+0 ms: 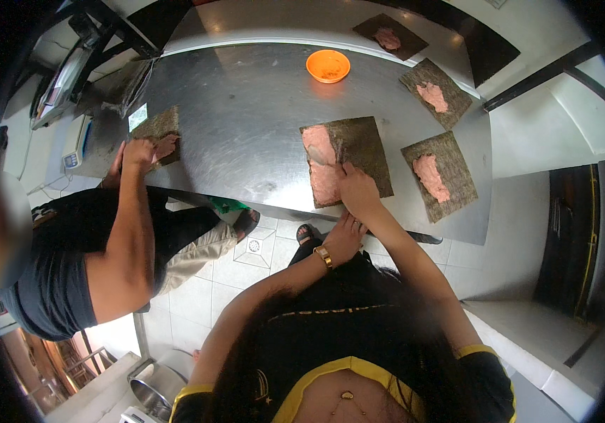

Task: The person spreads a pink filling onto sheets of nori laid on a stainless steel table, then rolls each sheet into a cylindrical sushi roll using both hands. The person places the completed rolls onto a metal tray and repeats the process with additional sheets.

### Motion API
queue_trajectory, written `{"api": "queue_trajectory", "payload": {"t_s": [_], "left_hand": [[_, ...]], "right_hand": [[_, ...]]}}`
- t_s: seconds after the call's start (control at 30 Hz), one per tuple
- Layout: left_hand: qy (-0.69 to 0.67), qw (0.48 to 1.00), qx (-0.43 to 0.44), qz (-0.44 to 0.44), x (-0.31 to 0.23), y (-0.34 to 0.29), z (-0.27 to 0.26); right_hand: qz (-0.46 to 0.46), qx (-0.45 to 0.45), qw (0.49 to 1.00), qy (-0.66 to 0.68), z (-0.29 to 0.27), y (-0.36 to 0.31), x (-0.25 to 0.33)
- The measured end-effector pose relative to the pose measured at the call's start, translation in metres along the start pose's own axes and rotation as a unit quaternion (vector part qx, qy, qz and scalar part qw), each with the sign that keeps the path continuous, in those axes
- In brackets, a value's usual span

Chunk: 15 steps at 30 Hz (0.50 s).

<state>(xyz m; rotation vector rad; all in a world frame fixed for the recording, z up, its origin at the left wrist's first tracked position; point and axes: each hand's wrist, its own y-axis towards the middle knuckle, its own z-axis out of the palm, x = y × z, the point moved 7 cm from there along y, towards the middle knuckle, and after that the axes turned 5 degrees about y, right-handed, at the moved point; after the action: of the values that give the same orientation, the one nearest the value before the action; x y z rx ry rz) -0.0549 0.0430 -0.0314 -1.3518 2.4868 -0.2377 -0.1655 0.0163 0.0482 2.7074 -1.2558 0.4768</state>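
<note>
A dark seaweed sheet (366,141) lies on the steel table in front of me, with pink minced paste (320,185) spread along its left side. My right hand (359,192) is closed round the handle of a metal spoon (321,155), whose bowl touches the paste; the grip is partly hidden. Below it, by the table's front edge, my left hand (345,238) has its fingers stretched out near the sheet's near edge, partly behind my right wrist. A gold watch (324,256) is on the left wrist.
More seaweed sheets with paste lie to the right, including a near one (457,169) and a farther one (450,77). An orange bowl (328,66) stands at the back of the steel table (239,120). At left a co-worker's hands (137,154) work over another sheet, beside a scale (75,144).
</note>
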Motion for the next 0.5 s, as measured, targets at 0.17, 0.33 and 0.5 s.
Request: {"api": "queue_trajectory", "payload": {"t_s": [0.17,0.33,0.5], "left_hand": [[0.029,0.989,-0.144,0.000,0.000,-0.005,-0.012],[0.026,0.993,-0.116,0.002,0.000,-0.004,-0.023],[-0.114,0.993,0.007,0.011,0.008,0.007,0.017]], "right_hand": [[-0.023,0.008,0.998,0.066,-0.024,-0.005,-0.011],[0.064,-0.039,0.997,0.003,-0.023,0.003,-0.023],[-0.007,-0.016,1.000,0.017,-0.006,-0.035,0.004]]}}
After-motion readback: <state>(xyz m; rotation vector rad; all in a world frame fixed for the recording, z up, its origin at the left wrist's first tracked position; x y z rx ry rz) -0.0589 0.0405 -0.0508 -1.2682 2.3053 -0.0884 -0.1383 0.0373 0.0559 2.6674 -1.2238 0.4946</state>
